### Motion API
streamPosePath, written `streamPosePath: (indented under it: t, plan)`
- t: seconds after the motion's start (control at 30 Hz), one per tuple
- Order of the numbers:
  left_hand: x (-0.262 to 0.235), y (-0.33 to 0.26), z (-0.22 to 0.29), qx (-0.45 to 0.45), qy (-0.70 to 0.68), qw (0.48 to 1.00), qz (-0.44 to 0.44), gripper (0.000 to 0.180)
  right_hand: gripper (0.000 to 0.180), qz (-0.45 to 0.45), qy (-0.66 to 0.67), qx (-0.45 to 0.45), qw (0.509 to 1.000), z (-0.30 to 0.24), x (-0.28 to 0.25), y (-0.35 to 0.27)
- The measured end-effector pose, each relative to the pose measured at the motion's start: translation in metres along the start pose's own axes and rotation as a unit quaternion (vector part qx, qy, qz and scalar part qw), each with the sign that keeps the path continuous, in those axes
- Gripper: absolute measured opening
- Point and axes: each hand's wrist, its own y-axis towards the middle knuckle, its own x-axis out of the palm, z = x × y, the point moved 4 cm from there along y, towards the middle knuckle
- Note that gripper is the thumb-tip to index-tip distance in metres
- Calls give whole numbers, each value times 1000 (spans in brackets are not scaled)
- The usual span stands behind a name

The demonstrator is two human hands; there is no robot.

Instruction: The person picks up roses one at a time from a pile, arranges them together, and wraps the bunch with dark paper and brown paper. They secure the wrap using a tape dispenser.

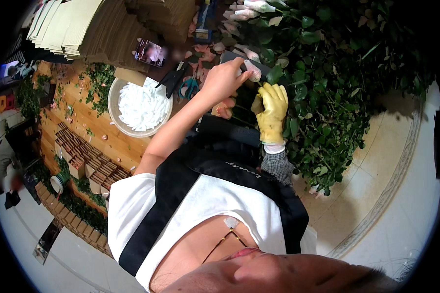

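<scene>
We pinch a white-netted rose bud (253, 71) in bare left-hand fingers (239, 63); yellow-gloved right hand (273, 110) closed around leafy green stems (298, 93). Better grip low, steadying stems.

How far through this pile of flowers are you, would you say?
Hard to say exactly. Done, it seems: some net-sleeved rose buds lie at the top of the bench, with loose petals scattered about. In hand: the bare left hand works a white net sleeve at a bud, the yellow-gloved right hand gripping stems below. Left: a big heap of leafy stems and a bowl of unused white sleeves.
</scene>
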Motion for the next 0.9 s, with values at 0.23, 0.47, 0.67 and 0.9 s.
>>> streamPosePath:
  t: [0.23,0.47,0.67,0.9]
  plan:
    - [4,2,-6,32,29,996,81,27,44,-31,134,156,978,7,-6,-4]
    - [-31,-10,7,60,-124,984,111,16,18,-36,-111,46,992,14,13,13]
    - [-64,-81,-76,-125,-190,928,296,19,26,-30,-130,33,990,7,13,10]
    - [-154,-226,-292,-398,88,900,151,58,35,-75,-75,69,992,12,3,1]
